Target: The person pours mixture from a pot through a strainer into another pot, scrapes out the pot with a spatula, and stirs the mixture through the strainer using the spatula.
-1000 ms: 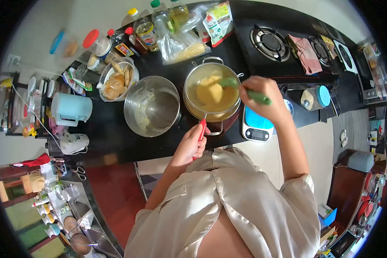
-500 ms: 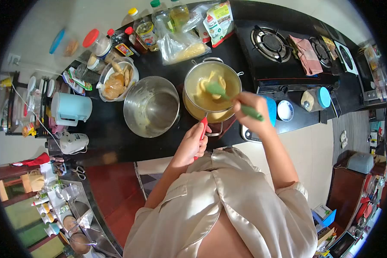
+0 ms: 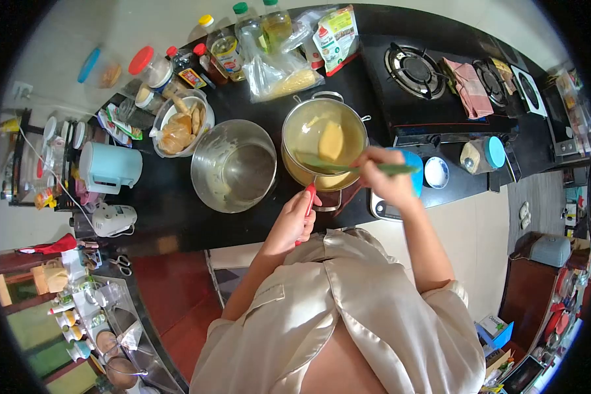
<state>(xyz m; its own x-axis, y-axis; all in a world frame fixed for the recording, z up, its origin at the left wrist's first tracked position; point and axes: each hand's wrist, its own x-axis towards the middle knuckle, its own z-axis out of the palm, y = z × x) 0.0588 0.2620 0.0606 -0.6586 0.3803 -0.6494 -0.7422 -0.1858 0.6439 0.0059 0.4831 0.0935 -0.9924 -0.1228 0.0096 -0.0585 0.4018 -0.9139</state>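
Note:
My left hand (image 3: 289, 224) is closed round the red handle of a mesh strainer (image 3: 298, 134). The strainer rests over a pot (image 3: 328, 201) with metal side handles, and a lump of thick yellow mixture (image 3: 331, 141) lies in its bowl. In my right hand (image 3: 383, 178) is a green spatula (image 3: 400, 169), held nearly level, its blade low in the strainer on the near side. Whatever lies beneath the strainer is mostly hidden. Left of the pot stands a large steel bowl (image 3: 233, 187) with pale smears on its inner wall.
A kitchen scale (image 3: 382, 209) and a small white dish (image 3: 436, 172) are right of the pot. Behind stand oil bottles (image 3: 224, 49) and a plastic bag (image 3: 282, 79). A gas stove (image 3: 400, 108) is at the back right, a light blue pitcher (image 3: 115, 167) at the left.
The spatula has swung from slanting across the strainer's middle to nearly level at its near side. The yellow lump now shows in one piece. My left hand keeps its grip on the handle.

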